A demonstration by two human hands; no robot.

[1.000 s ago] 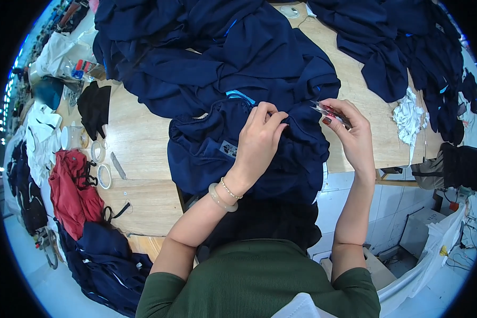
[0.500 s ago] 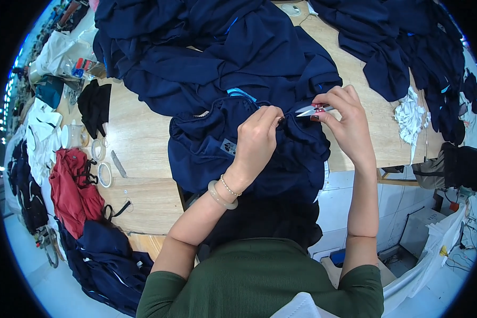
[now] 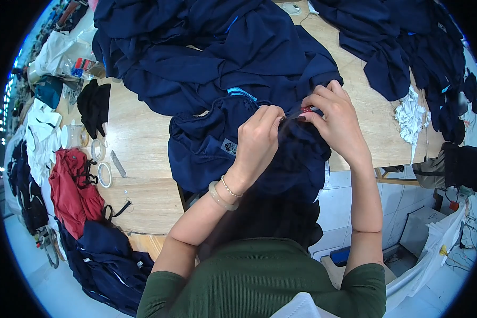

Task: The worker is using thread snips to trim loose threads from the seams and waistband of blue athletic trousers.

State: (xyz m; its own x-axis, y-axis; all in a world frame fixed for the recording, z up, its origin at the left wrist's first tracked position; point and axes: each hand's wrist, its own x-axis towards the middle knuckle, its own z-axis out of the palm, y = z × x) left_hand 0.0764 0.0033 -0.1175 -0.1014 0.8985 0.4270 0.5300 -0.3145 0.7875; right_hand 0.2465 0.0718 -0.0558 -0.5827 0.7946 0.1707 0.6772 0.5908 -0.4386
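On the table in front of me a navy garment point(image 3: 196, 159) with a gathered edge and a small printed label point(image 3: 229, 147) hangs over the near edge. My left hand point(image 3: 257, 140) is closed in a pinch at the garment's gathered edge; the exact bit between its fingertips is hidden. Close beside it, to the right, my right hand point(image 3: 336, 119) is closed round small thread snips point(image 3: 306, 109). Red shows between its fingers, and the blades, blurred, point at the left fingertips. A light blue strip point(image 3: 242, 94) lies just beyond on the navy cloth.
Navy garments pile up at the far side point(image 3: 196, 58) and far right point(image 3: 403, 47). A white scrap bundle point(image 3: 409, 116) lies at right. On the left are a black cloth point(image 3: 94, 108), tape rolls point(image 3: 105, 174), a grey blade-shaped piece point(image 3: 118, 164) and a red garment point(image 3: 74, 188).
My right hand has moved left with the snips, bringing the blades up to my left fingertips. My left hand has stayed nearly in place.
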